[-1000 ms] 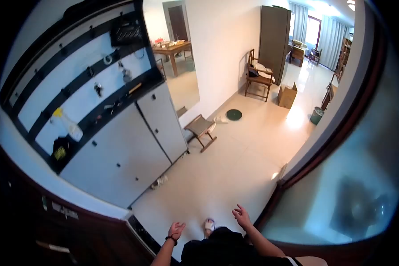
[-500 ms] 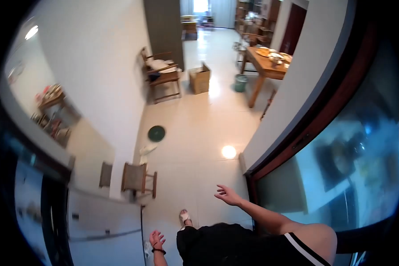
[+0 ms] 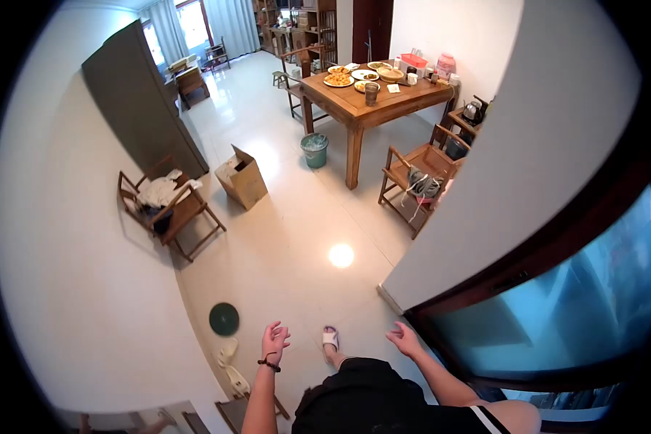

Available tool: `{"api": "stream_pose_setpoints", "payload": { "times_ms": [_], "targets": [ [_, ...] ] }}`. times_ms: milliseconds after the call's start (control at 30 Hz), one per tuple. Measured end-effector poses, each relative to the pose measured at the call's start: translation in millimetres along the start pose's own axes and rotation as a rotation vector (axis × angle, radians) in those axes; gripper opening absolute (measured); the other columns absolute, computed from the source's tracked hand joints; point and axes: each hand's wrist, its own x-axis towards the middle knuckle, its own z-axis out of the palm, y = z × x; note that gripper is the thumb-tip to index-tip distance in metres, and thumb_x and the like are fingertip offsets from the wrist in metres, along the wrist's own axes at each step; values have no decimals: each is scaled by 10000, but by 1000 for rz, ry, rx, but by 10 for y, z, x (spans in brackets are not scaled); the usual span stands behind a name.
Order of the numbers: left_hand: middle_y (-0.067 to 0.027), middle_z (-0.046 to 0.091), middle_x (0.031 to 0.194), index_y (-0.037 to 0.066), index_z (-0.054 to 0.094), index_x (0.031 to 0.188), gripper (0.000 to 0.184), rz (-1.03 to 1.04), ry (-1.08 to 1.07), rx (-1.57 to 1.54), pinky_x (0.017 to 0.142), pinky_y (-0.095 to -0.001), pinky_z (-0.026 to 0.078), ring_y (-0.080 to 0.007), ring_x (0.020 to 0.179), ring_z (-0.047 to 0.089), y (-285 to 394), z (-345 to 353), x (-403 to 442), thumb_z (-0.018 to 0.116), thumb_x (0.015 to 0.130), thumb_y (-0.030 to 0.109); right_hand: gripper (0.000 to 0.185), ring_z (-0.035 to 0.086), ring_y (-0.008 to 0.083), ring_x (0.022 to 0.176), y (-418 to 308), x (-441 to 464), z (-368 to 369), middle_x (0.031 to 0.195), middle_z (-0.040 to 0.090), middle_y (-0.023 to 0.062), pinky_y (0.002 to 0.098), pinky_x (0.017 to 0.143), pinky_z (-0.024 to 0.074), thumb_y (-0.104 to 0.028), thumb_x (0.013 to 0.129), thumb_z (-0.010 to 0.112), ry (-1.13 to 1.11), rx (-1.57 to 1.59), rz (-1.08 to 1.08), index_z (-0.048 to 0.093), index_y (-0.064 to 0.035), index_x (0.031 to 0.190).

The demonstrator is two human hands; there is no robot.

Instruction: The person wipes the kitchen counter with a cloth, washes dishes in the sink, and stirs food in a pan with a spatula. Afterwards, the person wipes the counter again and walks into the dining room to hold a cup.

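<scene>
My left hand (image 3: 275,340) hangs over the floor at the lower middle, palm inward with its fingers apart and nothing in it; a dark bracelet circles the wrist. To its left on the floor lies a round dark green disc (image 3: 224,319). My right hand (image 3: 404,338) is raised over the floor near the door frame, its fingers apart and empty. Between the two hands a foot in a light slipper (image 3: 330,338) stands on the tiles. Neither hand touches anything.
A wooden table (image 3: 365,110) holds plates of food and a cup. Beside it stand a green bin (image 3: 315,151) and a chair (image 3: 419,158). An open cardboard box (image 3: 247,184) and another chair (image 3: 184,215) are at left. A glass door (image 3: 557,311) borders the right.
The view has swung right and moved forward; the shelf cabinet has left it, and the table now shows in full. My left hand has come up into fuller view. Both hands remain empty.
</scene>
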Motion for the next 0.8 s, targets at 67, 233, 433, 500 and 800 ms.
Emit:
{"api": "stream_pose_setpoints", "payload": {
  "times_ms": [67,233,433,500,800],
  "targets": [
    [-121,606,1234,82,470,1395,554,-36,-18,7,762,-328,581,-196,1006,666,332,-87,445,707,946,304,679,666,243,1094,-604,579,184,1244,655,197,373,944,542,-237,905,759,14,162,12,435,14,1447],
    [-116,618,1214,74,483,1382,518,-16,-46,41,743,-319,584,-198,1000,665,905,-338,1925,697,952,268,683,644,249,1151,-2270,2052,467,1298,627,187,374,971,532,-240,910,754,-54,184,-171,425,-6,1460],
    [-120,611,1225,85,492,1381,512,-60,-43,78,748,-344,585,-203,1031,656,1664,-337,4117,693,953,283,708,602,247,1207,-3349,3966,356,1350,593,160,376,989,517,-246,897,769,-42,131,-260,421,-40,1478],
    [-128,602,1254,91,491,1383,518,-33,-148,57,764,-346,580,-203,1038,652,2020,-119,5121,696,952,291,716,608,240,1186,-3547,4613,231,1337,597,164,375,984,520,-238,890,777,31,170,-250,421,-37,1478],
    [-122,639,1201,33,521,1339,564,298,-673,294,919,-328,527,-198,1046,631,4372,2581,8124,784,882,232,768,622,243,1155,-4381,6501,-740,1279,624,165,366,947,529,-237,829,835,415,295,-158,449,-18,1455]
  ]
}}
